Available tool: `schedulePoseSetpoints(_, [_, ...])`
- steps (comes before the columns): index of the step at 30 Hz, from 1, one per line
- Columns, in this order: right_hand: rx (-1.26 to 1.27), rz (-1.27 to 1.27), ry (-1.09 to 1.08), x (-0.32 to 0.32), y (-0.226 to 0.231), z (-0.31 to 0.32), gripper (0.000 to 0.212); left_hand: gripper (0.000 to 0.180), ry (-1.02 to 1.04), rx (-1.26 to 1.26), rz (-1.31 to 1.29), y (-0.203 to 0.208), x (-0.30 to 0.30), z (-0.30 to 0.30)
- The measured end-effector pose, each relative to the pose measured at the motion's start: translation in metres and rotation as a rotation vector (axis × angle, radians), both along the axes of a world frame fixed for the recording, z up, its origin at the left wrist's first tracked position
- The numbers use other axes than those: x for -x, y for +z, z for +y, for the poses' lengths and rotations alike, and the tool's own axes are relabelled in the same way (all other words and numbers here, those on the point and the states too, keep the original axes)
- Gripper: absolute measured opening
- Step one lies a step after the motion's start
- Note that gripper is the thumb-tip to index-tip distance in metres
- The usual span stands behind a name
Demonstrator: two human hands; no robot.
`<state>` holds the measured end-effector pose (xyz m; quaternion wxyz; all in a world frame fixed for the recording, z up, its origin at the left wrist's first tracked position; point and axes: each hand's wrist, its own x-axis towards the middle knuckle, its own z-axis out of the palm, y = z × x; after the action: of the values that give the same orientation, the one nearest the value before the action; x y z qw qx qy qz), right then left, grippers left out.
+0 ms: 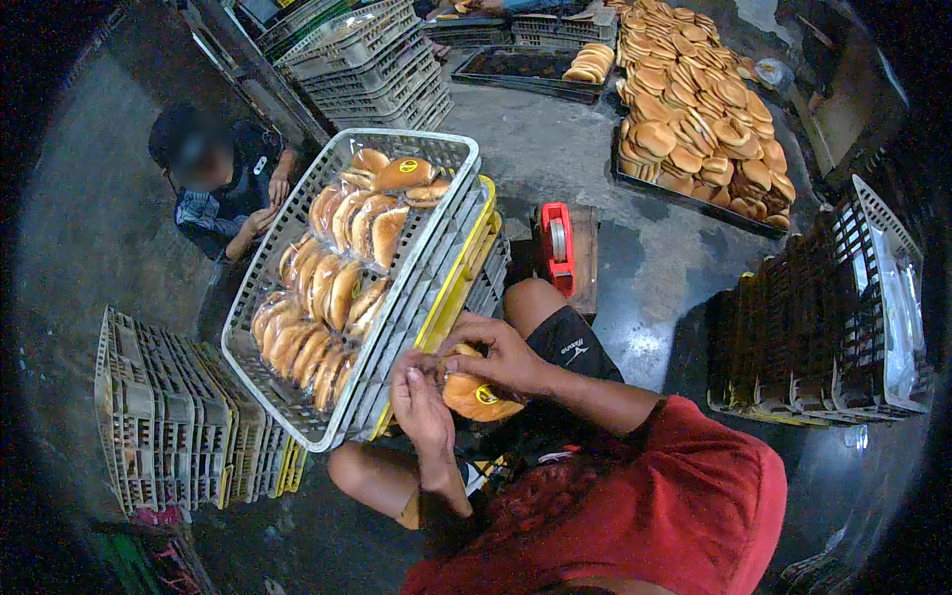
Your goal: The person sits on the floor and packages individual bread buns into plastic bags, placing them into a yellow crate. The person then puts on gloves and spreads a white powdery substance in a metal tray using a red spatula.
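In front of my lap, both hands are on a bagged bun [478, 399], brown, in clear plastic with a round yellow label. My right hand [504, 355] grips it from above, fingers curled round its upper end. My left hand [424, 407] is closed at the bag's upper left end, its fingertips close to those of the right; the exact pinch is hard to make out. Just beyond stands a grey plastic crate [349, 428], tilted in my view, holding rows of bagged buns [322, 283]. It rests on a stack that includes a yellow crate [436, 332].
A red tape dispenser [557, 250] sits on a wooden block by my knee. Loose buns [694, 109] heap on a dark tray at far right. Crate stacks stand left [178, 416], right [793, 317] and far left [367, 69]. Another person [223, 183] sits behind the bun crate.
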<state>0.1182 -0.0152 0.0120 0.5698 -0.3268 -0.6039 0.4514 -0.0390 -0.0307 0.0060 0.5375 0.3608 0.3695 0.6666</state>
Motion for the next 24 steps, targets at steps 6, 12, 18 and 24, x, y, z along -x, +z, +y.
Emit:
schedulePoseSetpoints(6, [0.128, -0.063, -0.075, -0.005, -0.018, -0.001, 0.022, 0.017, -0.159, 0.146, 0.172, -0.013, -0.007, 0.008])
schedulePoseSetpoints(12, [0.256, -0.117, -0.307, -0.006, 0.000, -0.007, 0.014, 0.011, -0.088, 0.108, 0.590, 0.006, -0.018, 0.002])
schedulePoseSetpoints(18, [-0.090, -0.172, -0.345, -0.012, -0.021, -0.006, 0.007, 0.027, -0.046, 0.073, 0.459, 0.001, -0.030, 0.005])
schedulePoseSetpoints(24, [0.023, -0.136, -0.342, -0.012, -0.007, -0.010, 0.015, 0.026, -0.040, -0.016, 0.497, -0.010, -0.033, 0.005])
